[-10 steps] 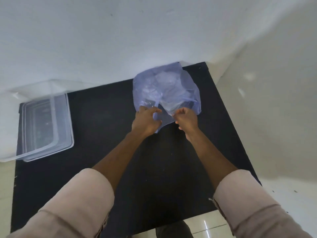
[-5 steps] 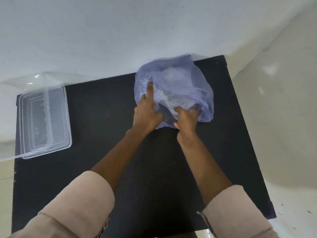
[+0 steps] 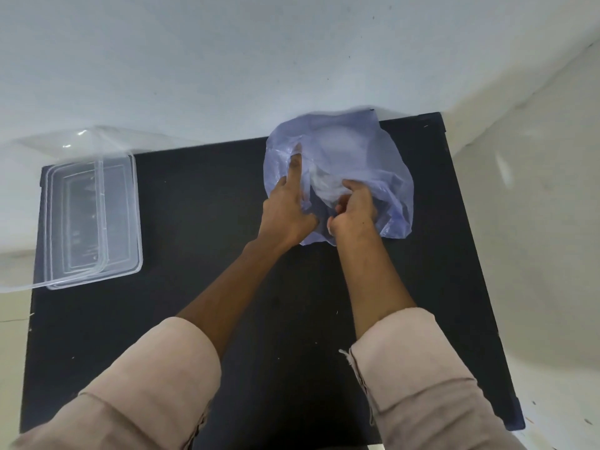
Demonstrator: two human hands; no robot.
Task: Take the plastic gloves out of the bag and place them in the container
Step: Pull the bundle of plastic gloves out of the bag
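Both hands have pushed deeper into the bag [image 3: 357, 151] since a second ago. Left hand [image 3: 287, 206] lies flat, fingers spread, one pointing far inside; right hand [image 3: 354, 209] has its fingers curled, pinching the pale gloves [image 3: 328, 186] at the mouth. Container [image 3: 94, 219] sits open, well apart at the left of the table [image 3: 227, 196]. Risk — thin film clings, so the bag could drag along, or gloves spill short.
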